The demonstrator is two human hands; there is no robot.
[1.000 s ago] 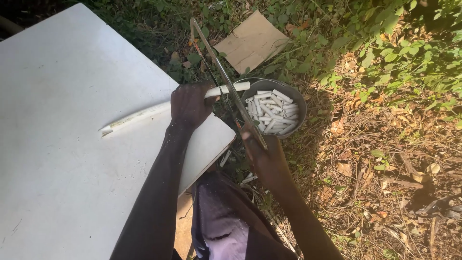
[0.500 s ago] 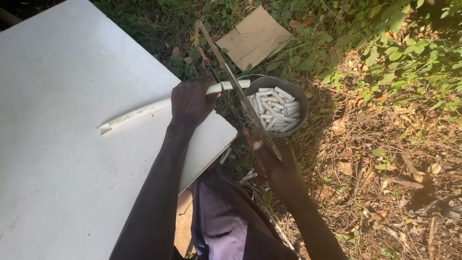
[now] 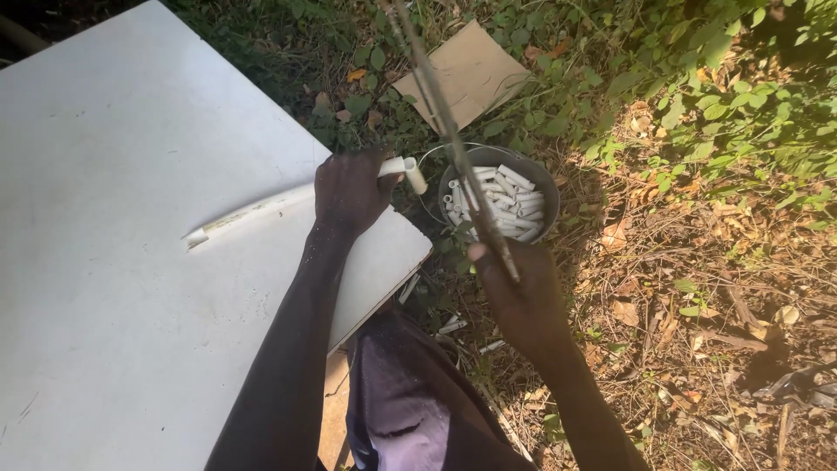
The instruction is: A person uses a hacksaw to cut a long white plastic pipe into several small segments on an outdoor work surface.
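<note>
At the far left, a long white pipe (image 3: 288, 205) lies across the white desk (image 3: 131, 262), running from its near-left end up toward the desk's right edge. Your left hand (image 3: 349, 190) is pressed down over the pipe close to that edge, fingers curled shut around it and pinning it to the board. Just right of the hand, the pipe's short free end (image 3: 405, 170) sticks out past the desk, and its tip hangs tilted, partly cut away from the rest. Further right, on the ground just beside the desk corner, sits a dark round bucket (image 3: 545, 179) filled with short white pipe pieces (image 3: 506, 202). A hacksaw (image 3: 445, 131) crosses in front of the bucket, its thin frame slanting from the far leaves down to your right hand (image 3: 514, 292), which is clenched tight on the near end of the saw, to the right of the pipe and clear of it. A few cut pieces (image 3: 453, 324) lie in the grass below the desk edge, between your two arms. Beyond the bucket, a flat piece of cardboard (image 3: 475, 74) rests on the weeds, and dry leaves (image 3: 697, 288) cover the ground at right.
</note>
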